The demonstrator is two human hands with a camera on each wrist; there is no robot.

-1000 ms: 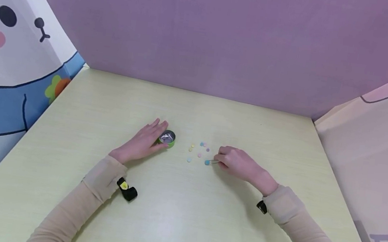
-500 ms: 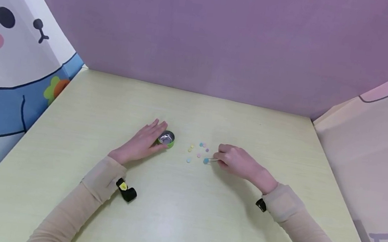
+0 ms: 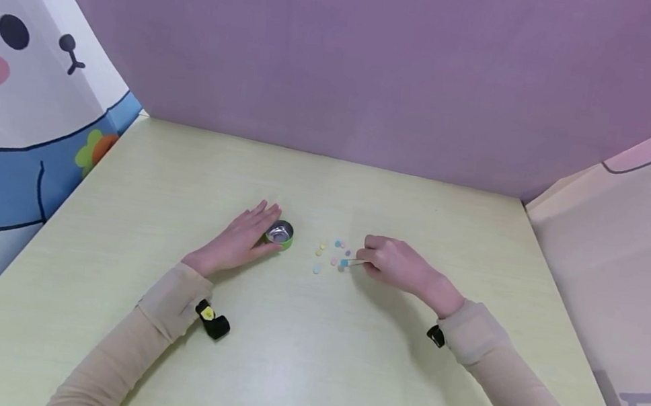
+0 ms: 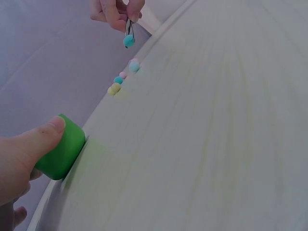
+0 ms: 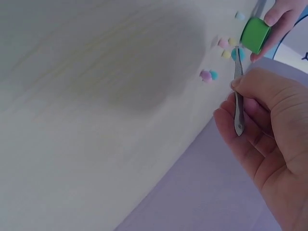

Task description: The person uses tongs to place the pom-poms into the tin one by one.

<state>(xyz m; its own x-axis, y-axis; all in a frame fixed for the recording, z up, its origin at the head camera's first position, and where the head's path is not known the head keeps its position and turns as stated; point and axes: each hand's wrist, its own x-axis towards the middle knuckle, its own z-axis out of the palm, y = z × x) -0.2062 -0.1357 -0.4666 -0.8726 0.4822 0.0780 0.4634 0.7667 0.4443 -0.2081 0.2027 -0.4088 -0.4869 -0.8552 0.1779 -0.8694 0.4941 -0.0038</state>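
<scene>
While the left hand (image 3: 239, 234) holds the green cup (image 4: 65, 151) nearer the left edge of the table (image 3: 257, 364) than the loose beads (image 3: 333, 261), the right hand (image 3: 396, 264) pinches tweezers (image 5: 239, 111) with a blue bead (image 4: 128, 41) at their tips, well in from the far edge. A soft, steady squeeze should work best, since a hard one could make that bead pop out.

Cup (image 4: 67, 150) is showing green outside, silver inside. Tweezers (image 5: 238, 108) are reading silver-grey, their bead (image 4: 129, 40) turquoise. Loose beads (image 4: 117, 87) are showing yellow, pink, purple, blue. Bench (image 3: 281, 367) is displaying pale, faintly streaked yellow. Far wall (image 3: 343, 63) is reading purple; sleeves (image 3: 521, 396), beige; left panel (image 3: 20, 104), white-and-blue cartoon print.
</scene>
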